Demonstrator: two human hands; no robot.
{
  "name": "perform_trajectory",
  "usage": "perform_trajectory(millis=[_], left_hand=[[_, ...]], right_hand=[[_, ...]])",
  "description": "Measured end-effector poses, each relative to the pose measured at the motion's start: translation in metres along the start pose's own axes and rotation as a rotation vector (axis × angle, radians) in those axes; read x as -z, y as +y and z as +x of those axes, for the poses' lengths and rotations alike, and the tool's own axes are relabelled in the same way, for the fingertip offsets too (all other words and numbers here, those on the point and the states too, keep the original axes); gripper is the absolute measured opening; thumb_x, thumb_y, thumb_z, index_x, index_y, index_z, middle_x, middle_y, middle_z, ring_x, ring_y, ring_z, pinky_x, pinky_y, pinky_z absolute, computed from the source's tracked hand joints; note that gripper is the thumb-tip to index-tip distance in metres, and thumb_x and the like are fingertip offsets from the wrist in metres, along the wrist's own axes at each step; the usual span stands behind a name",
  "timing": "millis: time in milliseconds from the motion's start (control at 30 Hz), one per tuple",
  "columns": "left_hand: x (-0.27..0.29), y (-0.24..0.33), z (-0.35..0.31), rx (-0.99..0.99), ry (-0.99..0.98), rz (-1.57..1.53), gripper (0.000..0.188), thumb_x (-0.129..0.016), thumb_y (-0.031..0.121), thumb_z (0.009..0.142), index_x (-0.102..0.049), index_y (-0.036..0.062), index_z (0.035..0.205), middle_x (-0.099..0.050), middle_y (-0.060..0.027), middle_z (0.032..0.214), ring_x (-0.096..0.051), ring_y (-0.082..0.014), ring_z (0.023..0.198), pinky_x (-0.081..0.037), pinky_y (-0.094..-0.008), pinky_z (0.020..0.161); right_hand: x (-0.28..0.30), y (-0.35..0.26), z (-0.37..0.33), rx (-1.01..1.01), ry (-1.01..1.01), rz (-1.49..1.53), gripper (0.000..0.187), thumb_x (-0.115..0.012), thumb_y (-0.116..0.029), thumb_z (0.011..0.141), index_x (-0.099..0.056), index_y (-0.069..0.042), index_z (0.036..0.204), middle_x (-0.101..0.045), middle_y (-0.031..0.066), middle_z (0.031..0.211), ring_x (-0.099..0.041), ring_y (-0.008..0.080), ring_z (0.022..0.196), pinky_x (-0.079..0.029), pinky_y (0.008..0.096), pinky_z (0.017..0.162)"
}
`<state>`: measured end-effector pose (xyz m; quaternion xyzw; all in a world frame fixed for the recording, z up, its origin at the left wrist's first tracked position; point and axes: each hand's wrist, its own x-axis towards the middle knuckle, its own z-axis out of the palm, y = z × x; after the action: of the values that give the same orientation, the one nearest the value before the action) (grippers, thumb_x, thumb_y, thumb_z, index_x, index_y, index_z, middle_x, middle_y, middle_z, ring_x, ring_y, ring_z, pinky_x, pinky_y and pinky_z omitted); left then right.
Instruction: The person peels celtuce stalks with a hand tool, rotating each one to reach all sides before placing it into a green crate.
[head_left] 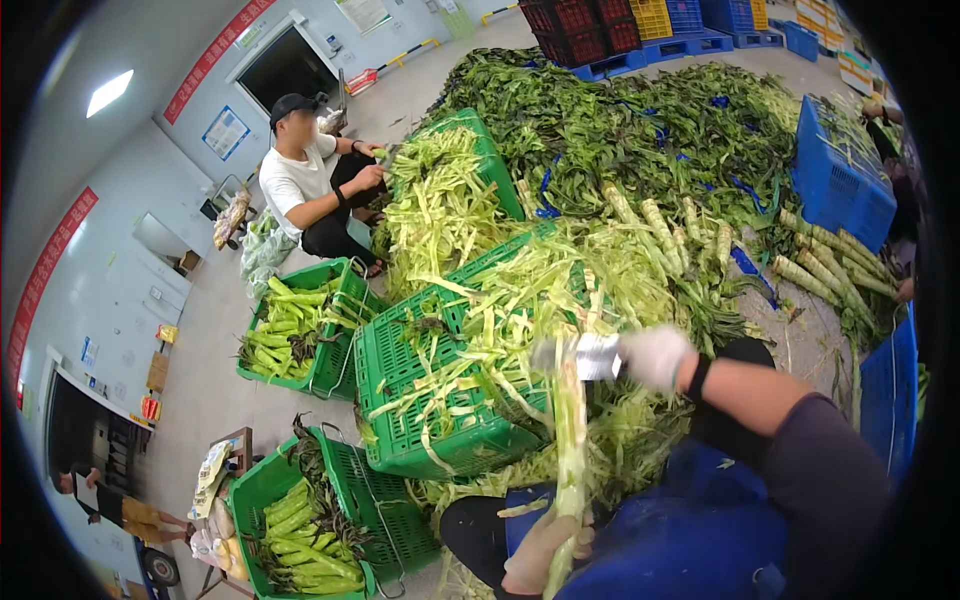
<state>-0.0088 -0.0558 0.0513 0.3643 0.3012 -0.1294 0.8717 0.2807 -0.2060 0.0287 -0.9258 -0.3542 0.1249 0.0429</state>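
Note:
My left hand (540, 550), in a pale glove, is closed round the lower end of a celtuce stem (571, 440) that stands nearly upright before my lap. At the stem's upper part, my right hand (655, 358), also gloved, grips a wide metal-bladed knife (598, 357); its handle is hidden in the fist. The blade lies across the stem and is smeared by motion. Long pale green peelings (500, 340) are heaped over an overturned green crate (400, 370) just beyond. My blue apron (690, 520) covers my lap.
Green crates of peeled stems (310, 540) stand at left. A person in a white shirt (300, 185) crouches beyond, by another peelings pile. Leafy tops (640, 130) cover the far floor. Unpeeled stems (830, 262) and blue crates (845, 175) lie at right, with another person at the edge.

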Motion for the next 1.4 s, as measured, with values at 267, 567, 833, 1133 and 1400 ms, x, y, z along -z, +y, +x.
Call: perform_trajectory(millis=[267,567,833,1133,1400], left_hand=[[0.02,-0.001,0.022,0.17,-0.127,-0.011,0.033,-0.063,0.019,0.09,-0.053,0.0014,0.116,-0.057,-0.0073,0.089,-0.053,-0.0169,0.075,-0.045,-0.0294,0.067],[0.019,0.003,0.02,0.105,-0.043,0.083,0.035,-0.062,0.011,0.092,-0.049,0.0014,0.123,-0.057,-0.0083,0.099,-0.058,-0.0164,0.079,-0.05,-0.0329,0.065],[0.01,0.007,0.016,0.161,-0.136,0.217,0.032,-0.056,0.018,0.093,-0.048,0.0037,0.121,-0.054,-0.0043,0.085,-0.052,-0.0152,0.07,-0.044,-0.0278,0.062],[0.058,-0.029,0.022,0.21,-0.458,-0.53,0.037,-0.058,0.033,0.095,-0.052,0.005,0.119,-0.054,-0.0005,0.083,-0.049,-0.0095,0.065,-0.041,-0.0215,0.054],[0.043,-0.018,0.024,0.236,-0.282,-0.315,0.038,-0.054,0.039,0.093,-0.051,0.0041,0.107,-0.041,0.0035,0.073,-0.038,-0.0063,0.062,-0.03,-0.0206,0.055]], right_hand=[[0.02,-0.051,-0.021,0.248,-0.175,-0.013,0.025,-0.058,-0.014,0.084,-0.069,-0.017,0.106,-0.073,0.0111,0.088,-0.073,0.0281,0.084,-0.059,0.0429,0.073],[0.034,-0.028,-0.027,0.093,-0.056,0.077,0.024,-0.055,-0.014,0.088,-0.07,-0.015,0.106,-0.072,0.0126,0.082,-0.072,0.0308,0.078,-0.059,0.0432,0.069],[0.004,0.086,0.038,-0.343,0.117,-0.001,0.019,-0.061,-0.018,0.085,-0.074,-0.018,0.099,-0.073,0.0134,0.086,-0.072,0.0278,0.072,-0.058,0.0413,0.062],[0.003,-0.001,-0.002,-0.065,0.021,0.028,0.018,-0.059,-0.02,0.088,-0.073,-0.015,0.098,-0.073,0.0134,0.084,-0.073,0.0294,0.077,-0.059,0.0402,0.066],[0.011,-0.051,-0.01,0.22,-0.124,-0.061,0.034,-0.056,-0.013,0.084,-0.069,-0.018,0.115,-0.074,0.0118,0.092,-0.073,0.0282,0.077,-0.059,0.0388,0.065]])
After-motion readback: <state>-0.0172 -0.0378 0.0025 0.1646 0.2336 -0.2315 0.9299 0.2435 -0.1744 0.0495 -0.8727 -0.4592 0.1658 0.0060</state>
